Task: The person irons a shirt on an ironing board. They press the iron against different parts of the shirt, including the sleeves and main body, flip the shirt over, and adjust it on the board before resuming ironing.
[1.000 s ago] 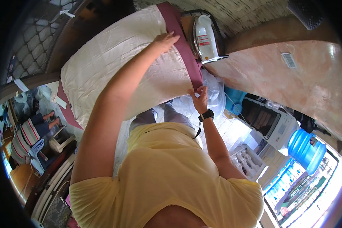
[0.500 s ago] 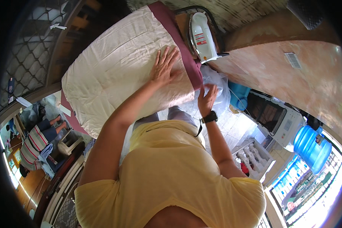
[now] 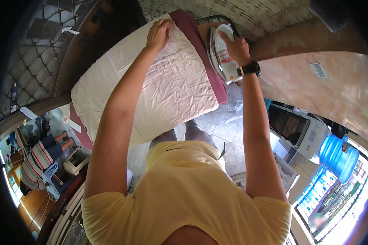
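Nearest to me is the yellow shirt, filling the lower part of the view, with both bare forearms rising out of it toward the ironing board. I have the two arms spread apart, each stretched almost straight.

My left arm runs up and slightly right across the pale cloth that covers the board. At its end, my left hand lies on the far part of the cloth near the board's dark red edge, fingers curled down and pinching a fold of the fabric. The cloth is creased and spread flat over most of the board.

My right arm goes up along the right side, a black watch on the wrist. My right hand is closed around the handle of the white iron, which stands tilted on its rest at the board's right end, just beside the red edge and apart from the cloth.

Farther off, low on the right, I see a blue water bottle beside a white appliance. At far left, a person in striped clothing sits.
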The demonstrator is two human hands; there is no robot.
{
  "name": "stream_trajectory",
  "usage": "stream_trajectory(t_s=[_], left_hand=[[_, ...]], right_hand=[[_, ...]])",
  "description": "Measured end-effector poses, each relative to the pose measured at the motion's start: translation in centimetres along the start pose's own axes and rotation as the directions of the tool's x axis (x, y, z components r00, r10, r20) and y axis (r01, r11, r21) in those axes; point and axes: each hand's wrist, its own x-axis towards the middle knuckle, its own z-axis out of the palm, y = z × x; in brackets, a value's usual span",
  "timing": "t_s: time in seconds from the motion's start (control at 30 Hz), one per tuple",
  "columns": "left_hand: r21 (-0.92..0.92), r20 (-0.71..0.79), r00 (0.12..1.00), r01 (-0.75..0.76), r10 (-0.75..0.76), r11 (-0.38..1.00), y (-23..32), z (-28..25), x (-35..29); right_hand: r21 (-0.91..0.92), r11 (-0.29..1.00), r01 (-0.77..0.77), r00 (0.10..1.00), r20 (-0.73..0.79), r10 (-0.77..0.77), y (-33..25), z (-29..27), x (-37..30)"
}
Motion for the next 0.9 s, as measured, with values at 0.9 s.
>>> stream_trajectory(t_s=[0.9], left_hand=[[-0.194,-0.350,0.800,0.446,-0.487,0.874,2.8,-8.7,-17.1]], right_hand=[[-0.634,0.770,0.079,0.949,-0.187,-0.252,-7.6,11.1,-4.4]])
